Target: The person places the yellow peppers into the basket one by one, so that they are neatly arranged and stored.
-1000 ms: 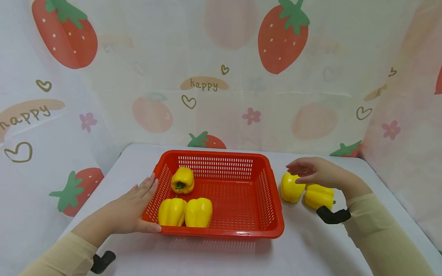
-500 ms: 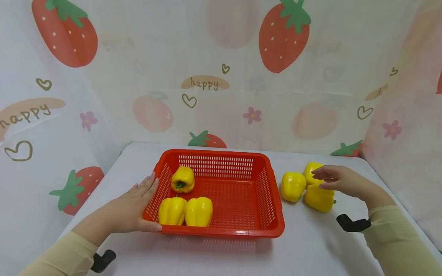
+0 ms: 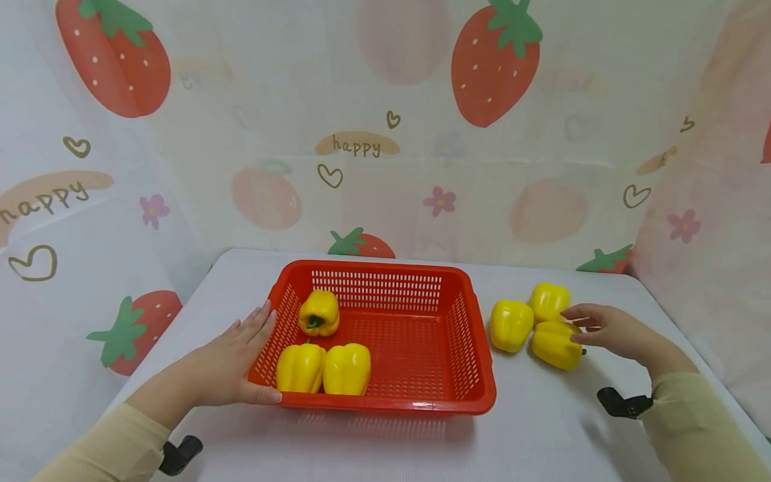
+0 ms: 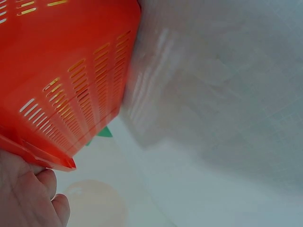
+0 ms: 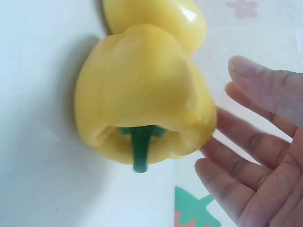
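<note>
My left hand point(image 3: 225, 365) lies along the left rim of a red plastic basket point(image 3: 385, 404), fingers extended, thumb at the front corner. In the left wrist view the hand point(image 4: 23, 194) touches the rim from outside. Inside the basket's left half sit three yellow bell peppers point(image 3: 347, 369). To the basket's right, three more peppers point(image 3: 512, 326) stand grouped on the table. My right hand point(image 3: 620, 333) hovers by the front right one point(image 3: 555, 345), its fingers loosely bent and spread. The right wrist view shows that pepper's point(image 5: 142, 85) green stem point(image 5: 140, 149) and the uncurled fingers beside it.
A white-covered table point(image 3: 530, 428) carries everything. Behind it and at both sides hangs a cloth point(image 3: 397, 201) printed with strawberries, hearts and flowers. The basket's right wall stands between its inside and the peppers on the table.
My right hand has moved right and down, from over the left pepper of the group to beside the front right one. The left hand and basket stay put.
</note>
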A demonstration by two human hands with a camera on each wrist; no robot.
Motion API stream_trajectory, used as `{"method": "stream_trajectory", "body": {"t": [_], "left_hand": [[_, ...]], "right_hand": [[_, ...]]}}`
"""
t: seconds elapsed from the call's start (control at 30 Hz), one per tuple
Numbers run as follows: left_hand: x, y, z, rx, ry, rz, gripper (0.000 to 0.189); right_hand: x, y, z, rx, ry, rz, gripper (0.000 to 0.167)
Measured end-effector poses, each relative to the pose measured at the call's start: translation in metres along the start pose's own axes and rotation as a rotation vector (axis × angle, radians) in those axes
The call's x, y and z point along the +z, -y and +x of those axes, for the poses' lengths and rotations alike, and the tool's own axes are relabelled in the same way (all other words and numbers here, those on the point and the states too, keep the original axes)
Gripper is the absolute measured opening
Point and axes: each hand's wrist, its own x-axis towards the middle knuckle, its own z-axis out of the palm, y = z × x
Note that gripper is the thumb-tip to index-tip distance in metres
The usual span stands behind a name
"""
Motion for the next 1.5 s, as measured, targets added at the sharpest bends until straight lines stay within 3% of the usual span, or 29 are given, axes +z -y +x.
{"method": "stream_trajectory", "body": {"t": [0.23,0.57,1.13,1.5], "left_hand": [[0.001,0.001,0.001,0.000,-0.004,0.006,0.126],[-0.001,0.000,0.000,-0.003,-0.001,0.002,0.125],[-0.001,-0.001,0.000,-0.011,0.001,-0.014,0.126],[-0.003,-0.003,0.000,-0.011,0.005,-0.019,0.126]], "right_hand": [[0.005,-0.005,-0.002,0.030,-0.002,-0.021,0.060],[0.008,-0.004,-0.009,-0.016,-0.016,-0.072,0.058],[0.012,-0.002,-0.012,0.073,0.011,-0.049,0.058],[0.012,-0.004,-0.016,0.061,0.012,-0.084,0.065]]}}
